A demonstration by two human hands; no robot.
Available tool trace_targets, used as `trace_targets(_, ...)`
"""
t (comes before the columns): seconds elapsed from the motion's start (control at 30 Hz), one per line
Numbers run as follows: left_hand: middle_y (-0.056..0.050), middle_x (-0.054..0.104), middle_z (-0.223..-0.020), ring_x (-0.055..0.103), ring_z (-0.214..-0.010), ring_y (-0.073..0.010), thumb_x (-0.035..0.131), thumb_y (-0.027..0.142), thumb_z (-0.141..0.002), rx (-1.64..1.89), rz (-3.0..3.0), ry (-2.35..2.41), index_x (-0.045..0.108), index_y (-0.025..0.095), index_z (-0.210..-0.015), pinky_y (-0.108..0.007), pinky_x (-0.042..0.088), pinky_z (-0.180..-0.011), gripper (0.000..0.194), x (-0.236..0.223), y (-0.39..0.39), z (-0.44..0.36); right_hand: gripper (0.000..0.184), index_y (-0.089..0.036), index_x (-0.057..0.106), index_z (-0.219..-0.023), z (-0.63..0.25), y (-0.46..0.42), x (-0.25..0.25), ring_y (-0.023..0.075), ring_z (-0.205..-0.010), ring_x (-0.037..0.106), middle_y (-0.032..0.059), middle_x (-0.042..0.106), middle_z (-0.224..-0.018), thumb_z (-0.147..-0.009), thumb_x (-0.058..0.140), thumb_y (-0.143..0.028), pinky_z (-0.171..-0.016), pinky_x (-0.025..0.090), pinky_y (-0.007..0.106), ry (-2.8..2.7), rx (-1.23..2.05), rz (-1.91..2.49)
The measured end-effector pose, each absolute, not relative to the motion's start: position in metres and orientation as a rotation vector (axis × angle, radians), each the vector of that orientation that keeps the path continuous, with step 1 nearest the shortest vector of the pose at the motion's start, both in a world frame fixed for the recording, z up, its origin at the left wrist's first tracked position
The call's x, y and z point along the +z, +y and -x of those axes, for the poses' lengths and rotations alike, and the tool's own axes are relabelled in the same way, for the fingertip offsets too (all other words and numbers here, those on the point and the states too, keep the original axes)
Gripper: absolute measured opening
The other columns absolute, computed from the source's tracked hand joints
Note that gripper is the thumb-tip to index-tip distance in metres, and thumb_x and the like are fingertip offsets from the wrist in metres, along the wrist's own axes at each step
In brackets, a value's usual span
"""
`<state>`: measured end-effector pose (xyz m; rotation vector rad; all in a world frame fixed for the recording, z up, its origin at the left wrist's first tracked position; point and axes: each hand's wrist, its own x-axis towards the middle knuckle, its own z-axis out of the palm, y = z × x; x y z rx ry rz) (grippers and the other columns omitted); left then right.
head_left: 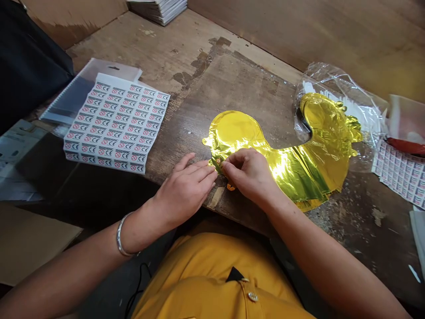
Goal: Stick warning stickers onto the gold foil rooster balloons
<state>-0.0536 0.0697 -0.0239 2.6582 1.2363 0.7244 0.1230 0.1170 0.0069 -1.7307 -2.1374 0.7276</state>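
A flat gold foil balloon (299,170), curved and shiny with small tabs along its edge, lies across the table before me. Its layered lower edge suggests more than one sheet. My right hand (249,175) pinches the balloon's near left edge between thumb and fingertips. Stretched out and mostly flat, the fingers of my left hand (187,186) touch the same edge, close to the right fingertips; the left thumb is hidden. Left of my hands lies a white sheet of CE labels (116,124).
Under the label sheet are clear plastic bags (94,73). A crumpled clear bag (348,88) with white pieces sits behind the balloon, and more printed sheets (398,168) lie at right. A paper stack (161,9) stands at the back, and a black bag (29,62) far left.
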Motion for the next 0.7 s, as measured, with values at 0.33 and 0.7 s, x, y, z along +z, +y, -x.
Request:
trace_targets(0.33, -0.01, 0.07, -0.115, 0.063, -0.11, -0.0237, 0.046, 0.017, -0.094, 0.666, -2.707, 1.244, 0.064, 0.013, -0.111, -0.048, 0.034, -0.108, 0.025, -0.0224, 0.0689, 0.053, 0.024, -0.018, 0.062, -0.05, -0.1213, 0.1146, 0.0031, 0.0109, -0.049, 0.046, -0.0006, 0.057, -0.048, -0.073, 0.056, -0.023, -0.053, 0.032, 0.025, -2.123, 0.654, 1.776)
trace_targets(0.7, -0.008, 0.063, -0.128, 0.059, -0.112, -0.0262, 0.049, 0.015, -0.09, 0.512, -2.853, 1.181, 0.061, 0.016, -0.111, -0.05, 0.035, -0.103, 0.024, -0.0226, 0.073, 0.0539, 0.018, -0.02, 0.057, -0.06, -0.1219, 0.1092, 0.0024, 0.0174, -0.062, 0.05, 0.0044, 0.06, -0.064, -0.077, 0.059, -0.027, -0.059, 0.035, 0.029, -2.258, 0.391, 1.81)
